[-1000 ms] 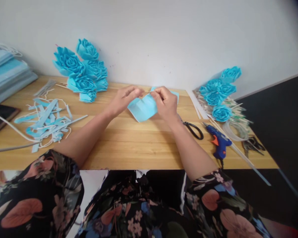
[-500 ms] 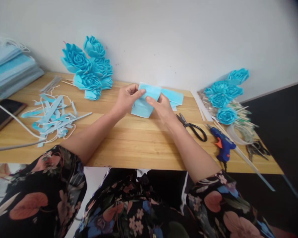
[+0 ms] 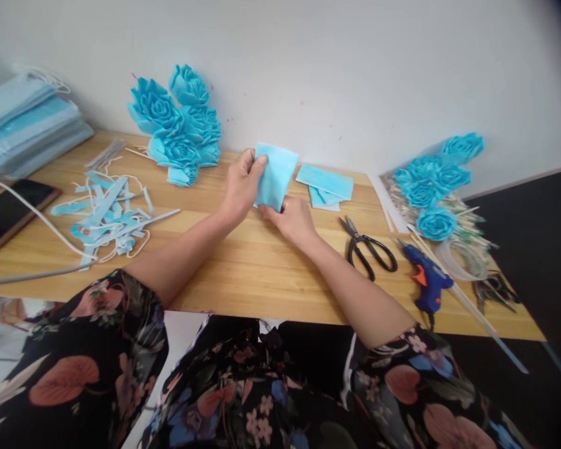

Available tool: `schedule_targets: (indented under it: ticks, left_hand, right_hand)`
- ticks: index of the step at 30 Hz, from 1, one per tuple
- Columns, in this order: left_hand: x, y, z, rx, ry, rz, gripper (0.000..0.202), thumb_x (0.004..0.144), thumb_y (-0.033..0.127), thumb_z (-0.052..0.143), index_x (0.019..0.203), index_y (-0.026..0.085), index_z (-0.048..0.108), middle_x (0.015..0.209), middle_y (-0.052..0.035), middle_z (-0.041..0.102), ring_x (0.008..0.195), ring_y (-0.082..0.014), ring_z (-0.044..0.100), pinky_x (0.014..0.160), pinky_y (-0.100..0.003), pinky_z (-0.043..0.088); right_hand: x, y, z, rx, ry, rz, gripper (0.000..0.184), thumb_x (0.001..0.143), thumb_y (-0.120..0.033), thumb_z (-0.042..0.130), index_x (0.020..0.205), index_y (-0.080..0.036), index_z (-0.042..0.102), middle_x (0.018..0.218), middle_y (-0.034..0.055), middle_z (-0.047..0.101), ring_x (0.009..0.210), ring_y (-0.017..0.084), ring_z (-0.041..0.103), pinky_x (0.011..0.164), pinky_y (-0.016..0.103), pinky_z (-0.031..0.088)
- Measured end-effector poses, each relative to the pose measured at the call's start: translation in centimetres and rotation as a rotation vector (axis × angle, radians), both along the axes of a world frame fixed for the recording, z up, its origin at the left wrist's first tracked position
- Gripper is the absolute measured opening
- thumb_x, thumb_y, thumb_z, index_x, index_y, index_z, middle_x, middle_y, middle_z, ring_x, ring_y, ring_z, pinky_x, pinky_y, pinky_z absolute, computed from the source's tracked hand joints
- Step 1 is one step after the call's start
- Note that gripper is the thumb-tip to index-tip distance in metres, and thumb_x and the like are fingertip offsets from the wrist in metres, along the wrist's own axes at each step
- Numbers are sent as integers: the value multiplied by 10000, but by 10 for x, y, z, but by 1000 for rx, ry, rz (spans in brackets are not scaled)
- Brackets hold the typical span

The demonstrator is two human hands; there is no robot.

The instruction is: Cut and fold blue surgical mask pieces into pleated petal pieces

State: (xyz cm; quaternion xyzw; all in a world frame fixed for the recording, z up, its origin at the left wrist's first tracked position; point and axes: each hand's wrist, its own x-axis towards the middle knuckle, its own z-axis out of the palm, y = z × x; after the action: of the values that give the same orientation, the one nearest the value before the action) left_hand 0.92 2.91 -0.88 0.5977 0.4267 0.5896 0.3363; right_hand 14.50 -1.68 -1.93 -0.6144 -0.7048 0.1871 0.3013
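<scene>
A folded light-blue sheet [image 3: 274, 176] stands upright between both hands above the wooden table [image 3: 243, 268]. My left hand [image 3: 241, 184] pinches its upper left edge with thumb and fingers. My right hand [image 3: 292, 219] grips its lower edge from below. Just right of them, more light-blue pieces [image 3: 326, 185] lie flat on the table.
Black scissors [image 3: 369, 247] and a blue glue gun [image 3: 427, 277] lie to the right, with blue roses on sticks [image 3: 432, 187] behind. More blue roses [image 3: 180, 125] lean on the wall. Blue scraps [image 3: 110, 215], a stack of blue sheets [image 3: 28, 125] and a dark tablet [image 3: 9, 212] sit left.
The sheet has gone from spread out and low to folded narrow and held upright. My right hand dropped to its lower edge. The flat pieces behind are now uncovered.
</scene>
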Motion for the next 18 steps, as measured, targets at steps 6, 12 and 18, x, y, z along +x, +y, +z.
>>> schedule_targets:
  ticks: [6, 12, 18]
  left_hand:
    - [4, 0, -8, 43, 81, 54, 385, 943, 571, 501, 820, 206, 519, 701, 5, 440, 699, -141, 477, 636, -279, 378]
    - [0, 7, -12, 74, 116, 96, 402, 930, 604, 486, 818, 218, 501, 714, 0, 438, 725, -156, 469, 654, -292, 360]
    - [6, -7, -6, 61, 177, -23, 341, 917, 519, 558, 784, 208, 514, 680, -1, 478, 712, -162, 488, 656, -291, 382]
  right_hand:
    - [-11, -9, 3, -37, -22, 77, 357, 813, -410, 656, 540, -186, 603, 581, 48, 634, 575, 174, 579, 539, 282, 350]
    - [15, 0, 18, -278, 263, 346, 426, 790, -572, 684, 662, -166, 687, 613, 27, 661, 562, 130, 571, 537, 252, 400]
    - [48, 16, 29, 114, 524, 53, 607, 880, -752, 427, 860, -195, 666, 786, 39, 672, 707, 132, 619, 575, 245, 440]
